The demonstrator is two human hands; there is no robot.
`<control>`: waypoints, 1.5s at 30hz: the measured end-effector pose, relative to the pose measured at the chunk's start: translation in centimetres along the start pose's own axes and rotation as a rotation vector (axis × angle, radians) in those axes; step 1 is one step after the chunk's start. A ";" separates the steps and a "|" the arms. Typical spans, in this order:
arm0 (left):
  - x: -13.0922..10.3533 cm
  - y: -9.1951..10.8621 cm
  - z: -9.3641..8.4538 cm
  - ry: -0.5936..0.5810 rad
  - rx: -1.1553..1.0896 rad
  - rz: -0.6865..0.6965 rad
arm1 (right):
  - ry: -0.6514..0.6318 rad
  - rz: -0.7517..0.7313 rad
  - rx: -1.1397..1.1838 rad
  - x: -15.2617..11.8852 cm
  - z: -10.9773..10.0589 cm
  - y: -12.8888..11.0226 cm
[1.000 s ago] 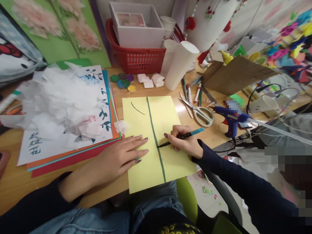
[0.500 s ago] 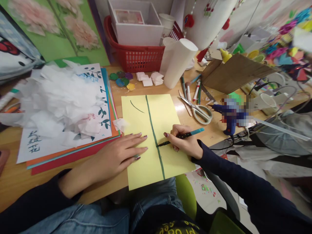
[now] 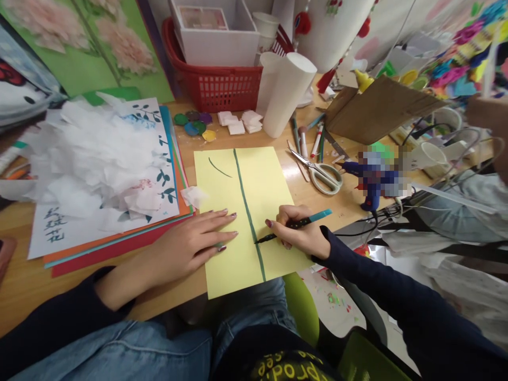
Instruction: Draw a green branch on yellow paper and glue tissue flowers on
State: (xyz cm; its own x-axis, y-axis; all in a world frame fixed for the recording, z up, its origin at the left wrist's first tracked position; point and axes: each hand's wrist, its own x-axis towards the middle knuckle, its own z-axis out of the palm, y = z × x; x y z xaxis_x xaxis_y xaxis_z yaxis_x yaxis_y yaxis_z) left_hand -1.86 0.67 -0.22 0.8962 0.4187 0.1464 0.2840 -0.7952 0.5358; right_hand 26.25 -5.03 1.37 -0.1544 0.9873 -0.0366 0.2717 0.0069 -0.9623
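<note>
On the wooden table lies a sheet of yellow paper (image 3: 222,254), its near end reaching past the table edge over my lap. A long dark green line (image 3: 245,206) runs down it, and a short thin curve is drawn at its upper left. My left hand (image 3: 192,241) rests flat on the paper's left side, fingers spread. Pinched in my right hand (image 3: 296,227) is a black marker (image 3: 304,221) with a teal end. Its tip is at the lower part of the green line.
Left of the paper, white tissue pieces (image 3: 95,153) cover a stack of coloured sheets (image 3: 111,241). Scissors (image 3: 323,177), pens and glue guns (image 3: 371,182) lie to the right. Behind stand a red basket (image 3: 226,90), a white paper roll (image 3: 289,95) and a cardboard piece (image 3: 381,108).
The marker tip has shifted slightly down along the green line. The whole view has moved a little. A blurred hand has appeared at the far right edge.
</note>
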 end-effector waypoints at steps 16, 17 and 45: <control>-0.1 -0.1 0.1 0.006 0.017 0.009 | -0.057 -0.009 0.015 -2.5 0.2 0.8; 0.0 -0.1 0.1 0.014 0.012 0.014 | -0.059 -0.011 0.015 -2.7 0.2 0.9; 0.1 0.1 -0.1 0.000 0.030 0.007 | 0.075 0.007 0.094 -3.6 0.7 0.2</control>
State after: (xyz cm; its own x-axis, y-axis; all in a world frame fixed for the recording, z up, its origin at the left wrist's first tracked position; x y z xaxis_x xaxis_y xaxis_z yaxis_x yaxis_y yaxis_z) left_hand -1.81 0.66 -0.13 0.8984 0.4128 0.1501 0.2876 -0.8111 0.5093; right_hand 26.17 -8.75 1.13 -0.0808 0.9964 -0.0266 0.1821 -0.0115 -0.9832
